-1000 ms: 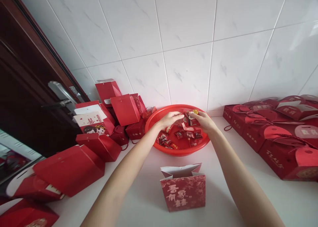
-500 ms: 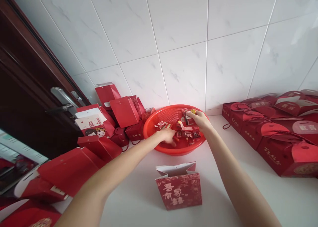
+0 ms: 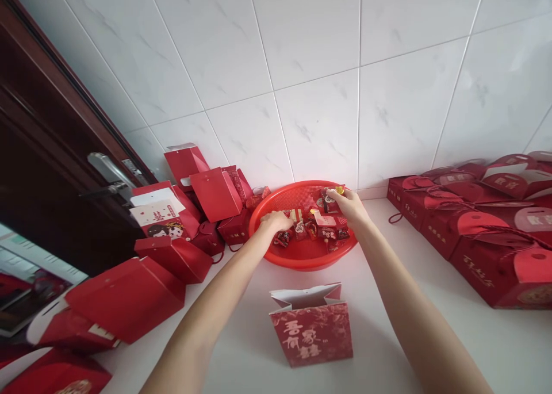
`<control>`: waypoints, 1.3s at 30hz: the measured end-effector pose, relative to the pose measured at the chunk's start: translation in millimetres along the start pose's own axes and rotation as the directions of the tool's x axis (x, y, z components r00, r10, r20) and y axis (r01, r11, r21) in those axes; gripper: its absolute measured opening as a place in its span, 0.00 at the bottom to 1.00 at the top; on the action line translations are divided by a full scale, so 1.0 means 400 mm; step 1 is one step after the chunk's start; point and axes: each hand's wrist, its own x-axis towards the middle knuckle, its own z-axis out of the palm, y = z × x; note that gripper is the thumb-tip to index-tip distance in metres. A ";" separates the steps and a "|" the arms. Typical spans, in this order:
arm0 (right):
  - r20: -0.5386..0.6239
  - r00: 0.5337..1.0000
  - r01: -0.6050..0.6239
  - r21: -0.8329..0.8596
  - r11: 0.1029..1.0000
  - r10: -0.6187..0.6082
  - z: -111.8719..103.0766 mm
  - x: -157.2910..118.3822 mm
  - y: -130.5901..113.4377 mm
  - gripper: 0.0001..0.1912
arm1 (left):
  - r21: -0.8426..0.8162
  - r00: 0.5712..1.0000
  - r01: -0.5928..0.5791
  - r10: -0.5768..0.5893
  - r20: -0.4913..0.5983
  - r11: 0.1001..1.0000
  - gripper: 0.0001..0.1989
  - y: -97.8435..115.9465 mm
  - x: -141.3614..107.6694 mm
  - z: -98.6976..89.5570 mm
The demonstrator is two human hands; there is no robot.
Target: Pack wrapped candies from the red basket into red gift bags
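Pinching dark-red wrapped packets (image 3: 330,205) w/ nearly closed fingers, R hand (image 3: 353,208) might drop some into perforated red plastic basket (image 3: 302,261) if grip's loose; L hand (image 3: 276,222) curled there, hold unclear; standing red paper bag (image 3: 314,333), on white worktop (image 3: 241,354) b/w forearms (image 3: 403,285), might tip if bumped.

Both hands (image 3: 316,214) in red basket (image 3: 308,261)

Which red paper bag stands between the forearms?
The open-topped bag with large pale lettering, in front of the red basket. The other red bags cluster near the door.
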 end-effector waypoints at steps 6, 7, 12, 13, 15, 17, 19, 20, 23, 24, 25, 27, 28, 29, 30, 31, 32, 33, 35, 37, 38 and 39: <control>-0.004 1.000 0.004 -0.027 1.000 -0.004 -0.004 0.006 0.005 0.10 | -0.046 0.975 -0.111 0.118 0.189 0.993 0.15 -0.003 -0.015 0.021; -0.003 1.000 0.005 -0.030 1.000 -0.005 -0.005 0.006 0.005 0.10 | -0.073 0.971 -0.161 0.171 0.166 0.984 0.15 -0.002 -0.015 0.019; -0.004 1.000 0.009 -0.036 0.999 -0.009 -0.004 0.002 0.000 0.10 | -0.192 0.914 -0.400 0.407 -0.004 0.896 0.20 0.013 -0.005 0.011; -0.008 1.000 0.009 -0.036 0.999 -0.009 -0.004 0.002 -0.002 0.10 | -0.195 0.900 -0.431 0.435 -0.025 0.881 0.22 0.016 -0.004 0.012; -0.015 1.000 0.006 -0.037 0.999 -0.006 -0.003 0.001 -0.005 0.09 | -0.174 0.874 -0.484 0.483 -0.052 0.858 0.23 0.022 -0.006 0.013; -0.020 1.000 0.002 -0.038 0.999 -0.002 -0.002 0.001 -0.006 0.09 | -0.131 0.844 -0.536 0.531 -0.071 0.834 0.23 0.029 -0.014 0.014; -0.024 1.000 -0.001 -0.038 0.999 0.000 -0.002 0.002 -0.007 0.08 | -0.077 0.804 -0.594 0.590 -0.071 0.801 0.19 0.038 -0.026 0.014; -0.025 1.000 -0.001 -0.038 0.999 0.000 -0.002 0.003 -0.007 0.08 | -0.052 0.782 -0.623 0.621 -0.053 0.780 0.16 0.044 -0.032 0.015; -0.026 1.000 0.002 -0.043 0.999 -0.003 -0.005 0.005 -0.005 0.08 | -0.006 0.718 -0.695 0.694 0.057 0.719 0.10 0.064 -0.043 0.025; -0.026 1.000 0.002 -0.046 0.999 -0.003 -0.006 0.005 -0.004 0.08 | 0.004 0.704 -0.707 0.704 0.090 0.707 0.10 0.070 -0.044 0.030; -0.025 1.000 0.001 -0.049 0.999 -0.002 -0.008 0.006 -0.004 0.08 | 0.014 0.697 -0.714 0.708 0.114 0.700 0.10 0.074 -0.045 0.035; -0.023 1.000 -0.002 -0.055 0.998 0.001 -0.010 0.007 -0.003 0.09 | 0.037 0.697 -0.713 0.704 0.135 0.700 0.11 0.079 -0.043 0.043; -0.021 1.000 -0.003 -0.057 0.998 0.002 -0.011 0.008 -0.003 0.09 | 0.048 0.701 -0.711 0.700 0.139 0.702 0.12 0.080 -0.042 0.045; -0.018 1.000 -0.004 -0.058 0.998 0.003 -0.011 0.008 -0.004 0.09 | 0.056 0.704 -0.707 0.695 0.144 0.705 0.12 0.080 -0.041 0.046; -0.016 1.000 -0.005 -0.059 0.998 0.004 -0.011 0.008 -0.004 0.10 | 0.061 0.708 -0.703 0.690 0.147 0.709 0.12 0.080 -0.041 0.046; -0.014 1.000 -0.005 -0.059 0.998 0.004 -0.010 0.007 -0.006 0.10 | 0.064 0.714 -0.698 0.684 0.150 0.714 0.12 0.080 -0.041 0.045; -0.012 1.000 -0.005 -0.058 0.998 0.004 -0.009 0.006 -0.007 0.10 | 0.063 0.719 -0.692 0.678 0.152 0.719 0.11 0.080 -0.043 0.044; -0.010 1.000 -0.005 -0.056 0.998 0.004 -0.009 0.005 -0.008 0.09 | 0.060 0.724 -0.686 0.673 0.154 0.725 0.10 0.081 -0.044 0.042; -0.010 1.000 -0.006 -0.052 0.999 0.006 -0.007 0.003 -0.010 0.09 | 0.043 0.729 -0.679 0.666 0.158 0.733 0.08 0.084 -0.049 0.039; -0.012 1.000 -0.009 -0.046 0.999 0.009 -0.005 0.001 -0.012 0.09 | 0.023 0.732 -0.673 0.662 0.159 0.739 0.07 0.087 -0.054 0.036; -0.014 1.000 -0.012 -0.042 0.999 0.011 -0.004 0.000 -0.012 0.09 | 0.013 0.736 -0.668 0.658 0.158 0.744 0.06 0.089 -0.056 0.035; -0.017 1.000 -0.014 -0.039 0.999 0.013 -0.003 0.000 -0.013 0.09 | 0.003 0.742 -0.660 0.652 0.155 0.751 0.06 0.090 -0.057 0.035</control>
